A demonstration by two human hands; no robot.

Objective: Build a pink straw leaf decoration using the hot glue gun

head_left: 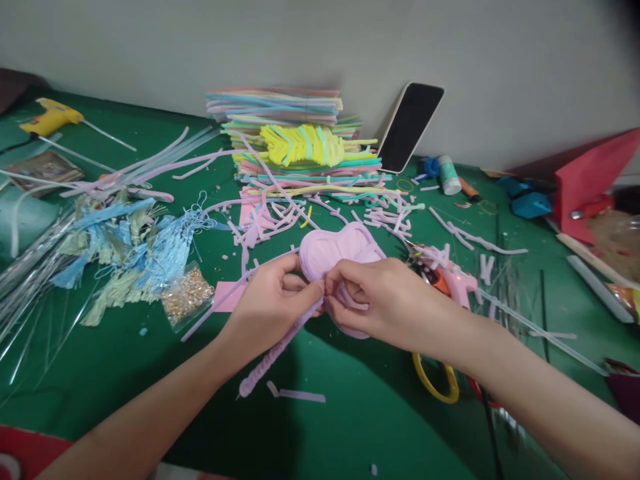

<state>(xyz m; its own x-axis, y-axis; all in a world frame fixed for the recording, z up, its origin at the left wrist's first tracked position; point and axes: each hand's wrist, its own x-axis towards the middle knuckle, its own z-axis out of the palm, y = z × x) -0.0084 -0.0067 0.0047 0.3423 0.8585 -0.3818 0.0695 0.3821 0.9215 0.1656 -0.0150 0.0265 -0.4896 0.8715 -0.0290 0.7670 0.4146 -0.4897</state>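
1. While both hands are working close together over the green table [350,427], clutter is crowding the forearms; a wide elbow sweep could be dragging loose stems into the work.
2. Lilac fuzzy pad [327,250] is sitting between the hands, above table center. Right hand [390,300] is pinching narrowly at its front; can't tell exactly what the fingertips are gripping. Uneven pull could be skewing the pad's rows or opening a gap.
3. Pink glue gun [460,283] is lying just beyond the right forearm, glowing orange at 1 spot. If it's heating, a backward drift of that arm could be causing a burn or a glue smear.
4. Twisted lilac stem [267,363] is trailing down from the left hand [263,303], whose fingers are holding its upper end, closed narrow. A loose pinch or counter-twist could be unwinding it; the wire tip could be snagging.
5. Bead packet [187,297] is resting near the left wrist. A knock could be spilling it, if it's unsealed.
6. 2 lilac offcuts [303,396] are lying below the hands. Static or a brush could be sticking them to the fuzz.
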